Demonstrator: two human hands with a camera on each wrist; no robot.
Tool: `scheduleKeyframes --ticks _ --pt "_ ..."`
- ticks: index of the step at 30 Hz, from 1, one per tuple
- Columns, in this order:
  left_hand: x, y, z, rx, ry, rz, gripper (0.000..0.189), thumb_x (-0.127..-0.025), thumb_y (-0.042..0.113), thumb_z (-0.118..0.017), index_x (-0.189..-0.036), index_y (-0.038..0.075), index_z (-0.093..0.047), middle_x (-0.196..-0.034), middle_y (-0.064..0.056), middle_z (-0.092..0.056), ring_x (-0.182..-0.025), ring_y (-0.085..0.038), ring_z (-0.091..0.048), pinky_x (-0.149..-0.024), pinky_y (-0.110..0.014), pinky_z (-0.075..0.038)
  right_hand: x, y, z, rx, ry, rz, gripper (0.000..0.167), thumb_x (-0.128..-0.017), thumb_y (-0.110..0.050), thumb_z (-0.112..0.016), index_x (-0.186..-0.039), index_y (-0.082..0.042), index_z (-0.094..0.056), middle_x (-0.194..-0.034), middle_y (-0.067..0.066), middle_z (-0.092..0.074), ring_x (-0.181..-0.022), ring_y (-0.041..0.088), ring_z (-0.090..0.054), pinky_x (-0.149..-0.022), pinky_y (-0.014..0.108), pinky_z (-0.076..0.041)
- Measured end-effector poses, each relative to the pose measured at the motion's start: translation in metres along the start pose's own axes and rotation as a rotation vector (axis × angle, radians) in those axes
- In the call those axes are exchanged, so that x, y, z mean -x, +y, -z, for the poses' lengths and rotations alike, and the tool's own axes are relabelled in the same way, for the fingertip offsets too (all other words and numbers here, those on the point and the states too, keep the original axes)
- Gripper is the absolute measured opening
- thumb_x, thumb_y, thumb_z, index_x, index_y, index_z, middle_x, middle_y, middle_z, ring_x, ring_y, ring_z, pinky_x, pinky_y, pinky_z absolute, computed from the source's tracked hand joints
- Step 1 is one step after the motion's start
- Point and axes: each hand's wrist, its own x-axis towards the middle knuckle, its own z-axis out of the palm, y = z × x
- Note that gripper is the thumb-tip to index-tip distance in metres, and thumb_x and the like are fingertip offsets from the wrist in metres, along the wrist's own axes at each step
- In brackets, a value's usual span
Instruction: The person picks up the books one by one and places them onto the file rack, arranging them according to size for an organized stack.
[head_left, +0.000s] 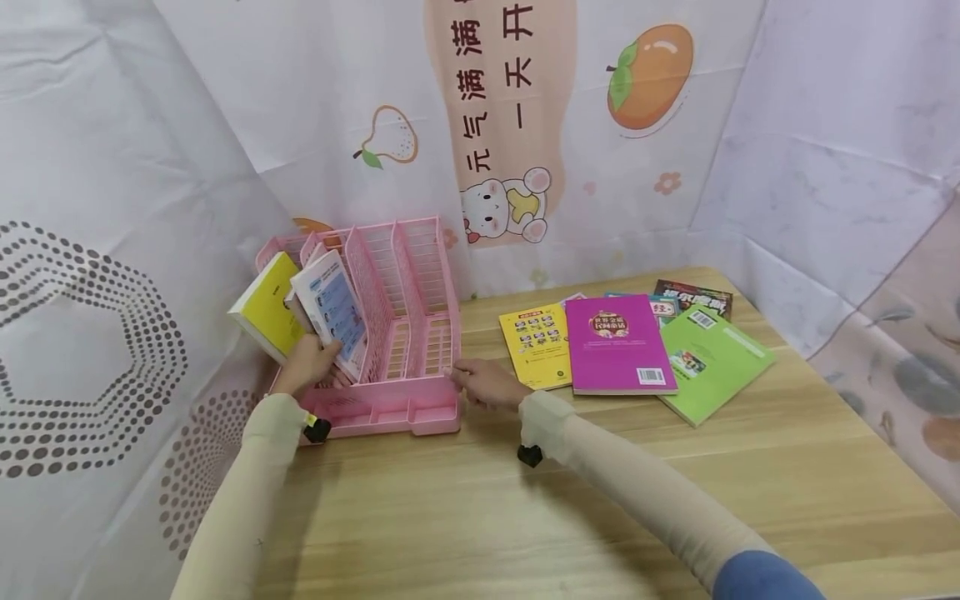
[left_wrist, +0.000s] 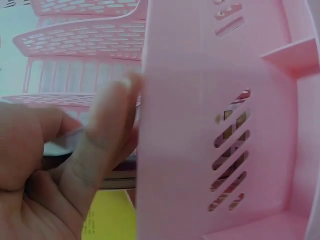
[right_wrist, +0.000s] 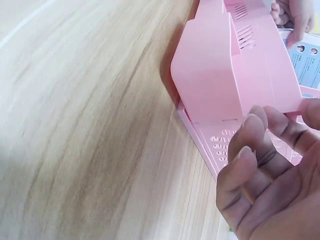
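Note:
A pink desktop book rack (head_left: 401, 393) with upright dividers stands at the table's left. Leaning in its left slots are a yellow book (head_left: 276, 302) and a white-and-blue book (head_left: 330, 302). My left hand (head_left: 309, 363) holds the lower edge of the white-and-blue book, just behind the rack's front wall (left_wrist: 175, 150). Seen from the left wrist, thumb and fingers close about the book's edge, which they partly hide. At the rack's right front corner, my right hand (head_left: 489, 383) pinches the wall's edge between thumb and index finger; its other fingers (right_wrist: 237, 175) are loosely bent.
Right of the rack lie a yellow book (head_left: 534, 346), a magenta book (head_left: 621, 346) and a green book (head_left: 716, 358), overlapping. A dark-covered book (head_left: 697, 296) is partly hidden behind them. The rack's front has small compartments (head_left: 390, 417). Printed cloth (head_left: 337, 100) hangs behind the wooden table (head_left: 450, 517).

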Motion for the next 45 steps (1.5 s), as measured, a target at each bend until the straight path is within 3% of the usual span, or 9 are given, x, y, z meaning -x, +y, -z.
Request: scheduleKeyframes --ticks 4,11,17,21,24,28,32,39,45 --pt "0.001 0.0 -0.001 -0.11 0.126 -0.033 0.044 -0.11 0.022 -0.044 -0.129 -0.016 -0.056 -0.102 -0.028 -0.07 -0.065 -0.018 -0.066 -0.055 -0.031 -0.054 -0.002 -0.002 0.0 -0.007 -0.001 0.013 0.039 -0.112 -0.039 -0.041 -0.105 -0.006 -0.061 -0.064 0.002 -0.05 -0.053 0.014 -0.043 -0.048 0.028 -0.036" --pt "0.006 -0.002 -0.009 -0.087 0.154 0.006 0.049 -0.111 0.031 -0.042 -0.13 -0.012 -0.055 -0.092 -0.025 -0.073 -0.064 -0.024 -0.073 -0.053 -0.031 -0.054 -0.001 -0.002 0.001 0.005 0.005 0.002 0.04 -0.112 -0.038 -0.042 -0.105 -0.004 -0.061 -0.062 0.0 -0.049 -0.054 0.015 -0.044 -0.049 0.029 -0.037" --pt "0.004 0.0 -0.014 -0.132 0.275 -0.005 0.055 -0.111 0.039 -0.041 -0.135 -0.008 -0.057 -0.115 -0.027 -0.07 -0.081 -0.029 -0.072 -0.055 -0.031 -0.049 0.002 -0.002 0.001 -0.022 0.001 -0.009 0.043 -0.111 -0.042 -0.043 -0.104 -0.003 -0.06 -0.063 0.002 -0.049 -0.054 0.016 -0.043 -0.05 0.029 -0.037" --pt "-0.004 0.0 -0.021 -0.206 0.352 -0.01 0.051 -0.111 0.034 -0.041 -0.106 -0.009 -0.068 -0.092 -0.024 -0.072 -0.083 -0.035 -0.072 -0.062 -0.037 -0.048 0.001 0.0 -0.001 -0.028 0.013 -0.015 0.041 -0.111 -0.041 -0.044 -0.102 -0.004 -0.06 -0.065 0.004 -0.05 -0.055 0.015 -0.044 -0.049 0.028 -0.037" --pt "-0.009 -0.005 -0.027 -0.216 0.32 0.033 0.051 -0.111 0.031 -0.039 -0.101 -0.01 -0.068 -0.088 -0.023 -0.072 -0.081 -0.033 -0.071 -0.063 -0.036 -0.05 0.0 0.001 -0.003 -0.014 0.015 -0.012 0.039 -0.111 -0.04 -0.045 -0.102 -0.005 -0.061 -0.069 0.008 -0.054 -0.055 0.015 -0.046 -0.049 0.028 -0.038" --pt "-0.012 -0.011 -0.03 -0.217 0.239 0.097 0.055 -0.112 0.034 -0.035 -0.116 -0.012 -0.064 -0.098 -0.026 -0.071 -0.081 -0.031 -0.07 -0.065 -0.037 -0.052 0.0 -0.001 -0.003 0.008 0.015 -0.012 0.039 -0.11 -0.042 -0.044 -0.102 -0.008 -0.062 -0.076 0.014 -0.059 -0.058 0.016 -0.048 -0.051 0.029 -0.04" --pt "-0.011 -0.011 -0.028 -0.306 0.248 0.077 0.056 -0.112 0.037 -0.036 -0.103 -0.01 -0.064 -0.091 -0.026 -0.066 -0.079 -0.033 -0.061 -0.068 -0.044 -0.046 0.001 -0.002 -0.002 0.013 0.03 -0.015 0.038 -0.111 -0.04 -0.044 -0.102 -0.009 -0.063 -0.08 0.02 -0.061 -0.059 0.018 -0.048 -0.052 0.031 -0.041" --pt "-0.007 -0.011 -0.028 -0.063 0.229 0.111 0.066 -0.112 0.046 -0.031 -0.098 -0.007 -0.068 -0.072 -0.013 -0.073 -0.062 -0.023 -0.073 -0.059 -0.033 -0.056 0.002 -0.003 0.004 0.063 0.015 -0.015 0.041 -0.11 -0.044 -0.046 -0.104 -0.01 -0.067 -0.077 0.011 -0.061 -0.062 0.017 -0.051 -0.054 0.03 -0.044" --pt "-0.005 -0.004 -0.035 0.087 0.307 0.091 0.073 -0.11 0.052 -0.032 -0.094 -0.006 -0.072 -0.065 -0.008 -0.071 -0.051 -0.019 -0.068 -0.05 -0.033 -0.057 0.001 -0.006 0.016 0.131 0.047 -0.006 0.037 -0.105 -0.043 -0.058 -0.1 -0.008 -0.069 -0.081 0.008 -0.065 -0.067 0.016 -0.056 -0.058 0.031 -0.05"
